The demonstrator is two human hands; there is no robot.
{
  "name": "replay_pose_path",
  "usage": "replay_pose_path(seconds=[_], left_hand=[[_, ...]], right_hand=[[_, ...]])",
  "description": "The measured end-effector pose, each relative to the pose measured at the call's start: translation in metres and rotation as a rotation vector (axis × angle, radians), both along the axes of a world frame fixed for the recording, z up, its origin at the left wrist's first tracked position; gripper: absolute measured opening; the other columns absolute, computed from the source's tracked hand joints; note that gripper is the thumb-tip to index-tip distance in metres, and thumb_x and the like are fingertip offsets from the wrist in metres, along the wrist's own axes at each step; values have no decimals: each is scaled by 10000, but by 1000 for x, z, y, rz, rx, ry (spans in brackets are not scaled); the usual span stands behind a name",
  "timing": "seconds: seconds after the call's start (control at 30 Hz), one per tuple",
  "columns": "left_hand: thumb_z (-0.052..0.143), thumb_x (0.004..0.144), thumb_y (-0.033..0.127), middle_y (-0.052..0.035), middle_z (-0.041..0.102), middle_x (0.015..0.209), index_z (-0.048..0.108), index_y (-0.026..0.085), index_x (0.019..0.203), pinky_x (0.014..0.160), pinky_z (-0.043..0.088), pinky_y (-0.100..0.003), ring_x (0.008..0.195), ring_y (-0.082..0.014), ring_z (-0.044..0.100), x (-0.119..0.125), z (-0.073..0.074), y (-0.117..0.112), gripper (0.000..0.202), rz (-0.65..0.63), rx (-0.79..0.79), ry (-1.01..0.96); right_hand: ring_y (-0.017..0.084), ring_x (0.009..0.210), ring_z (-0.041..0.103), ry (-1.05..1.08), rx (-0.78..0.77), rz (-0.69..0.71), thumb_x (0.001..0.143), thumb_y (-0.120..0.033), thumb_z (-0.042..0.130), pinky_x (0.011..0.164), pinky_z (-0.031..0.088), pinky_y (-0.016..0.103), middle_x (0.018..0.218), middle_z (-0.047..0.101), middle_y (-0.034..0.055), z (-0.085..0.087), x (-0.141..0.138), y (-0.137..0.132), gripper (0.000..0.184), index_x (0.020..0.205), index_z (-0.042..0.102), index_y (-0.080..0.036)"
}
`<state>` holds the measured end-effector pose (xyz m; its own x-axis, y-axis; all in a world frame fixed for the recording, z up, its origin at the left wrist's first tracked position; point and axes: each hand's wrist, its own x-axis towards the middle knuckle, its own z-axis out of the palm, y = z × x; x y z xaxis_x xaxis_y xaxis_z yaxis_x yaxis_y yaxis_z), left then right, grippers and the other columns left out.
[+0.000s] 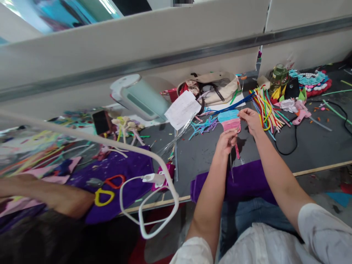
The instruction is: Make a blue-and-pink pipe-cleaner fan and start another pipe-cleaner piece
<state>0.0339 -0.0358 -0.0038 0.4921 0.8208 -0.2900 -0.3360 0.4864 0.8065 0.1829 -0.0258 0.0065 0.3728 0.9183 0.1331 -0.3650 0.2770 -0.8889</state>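
Note:
A flat craft piece, fuzzy like pipe cleaners laid side by side, has a blue upper part and a pink lower part. My left hand pinches its lower pink edge, with thin wires hanging below the fingers. A pink strip dangles beside that hand. My right hand is closed at the piece's upper right edge, fingertips pressed together; whether they grip the edge or a fine strand by it, I cannot make out. Both hands are above the grey table.
Coloured pipe cleaners lie right of my hands, with a green jar behind. A pink glue gun has a black cable. Left are a white cable, scissors, purple cloth and another person's arm.

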Motion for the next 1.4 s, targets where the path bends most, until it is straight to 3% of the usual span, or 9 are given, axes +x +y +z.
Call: replay_pose_path(seconds=[0.13,0.3,0.4,0.47,0.53,0.6,0.8,1.1,1.4], left_hand=[[794,546,188,34,572,528,671,89,758,332,165,-169,327,-4,327,1,-2,2,264,30,-26,-1],[801,580,189,36,574,549,693,80,820,341,192,-157,353,-3,369,0,-2,3,285,103,-34,7],[802,612,176,62,537,525,698,99,873,346,232,-137,365,-6,407,-3,-2,8,291,177,-68,-24],[779,652,150,67,530,511,690,118,865,368,297,-123,377,-12,448,-6,-1,13,233,264,-100,-50],[746,704,135,56,557,522,676,134,845,412,370,-113,407,-20,503,-11,-1,20,157,359,-131,-81],[721,747,135,45,591,547,662,146,844,456,421,-114,451,-33,557,-17,0,27,114,431,-156,-129],[720,782,129,42,644,615,626,155,871,542,504,-145,534,-60,634,-37,2,37,132,523,-174,-276],[644,803,34,-57,724,765,623,116,797,735,586,-247,723,-130,718,-41,-1,44,84,481,-205,-331],[667,798,37,-44,718,732,630,129,807,779,582,-263,718,-123,712,-45,-10,53,100,599,-222,-387]], right_hand=[[108,664,562,-37,49,-113,664,-357,763,685,451,257,695,635,-13,-2,1,2,234,710,601,-195],[141,718,641,-8,-2,-207,709,-443,692,712,495,273,711,645,-9,2,5,1,292,798,519,-225],[134,628,627,-21,-35,-332,739,-506,645,622,493,258,669,619,-23,8,13,-2,331,849,480,-241],[109,498,549,-20,-39,-366,739,-520,646,499,431,230,575,545,-57,12,17,-4,339,842,478,-244],[81,382,419,-32,-41,-285,724,-501,672,396,324,214,476,437,-95,15,17,-7,327,808,492,-240],[66,327,335,-62,-73,-109,704,-459,705,345,243,210,418,382,-113,18,11,-9,306,778,516,-230],[62,285,344,-241,-189,274,702,-384,709,302,252,191,372,451,-95,21,-25,-16,248,714,535,-209],[94,298,441,-519,-320,453,684,-345,633,334,365,207,386,519,-73,10,-54,-20,176,668,507,-224],[108,277,441,-697,-344,479,738,-324,615,302,328,214,364,489,-78,-8,-56,-23,167,653,501,-236]])
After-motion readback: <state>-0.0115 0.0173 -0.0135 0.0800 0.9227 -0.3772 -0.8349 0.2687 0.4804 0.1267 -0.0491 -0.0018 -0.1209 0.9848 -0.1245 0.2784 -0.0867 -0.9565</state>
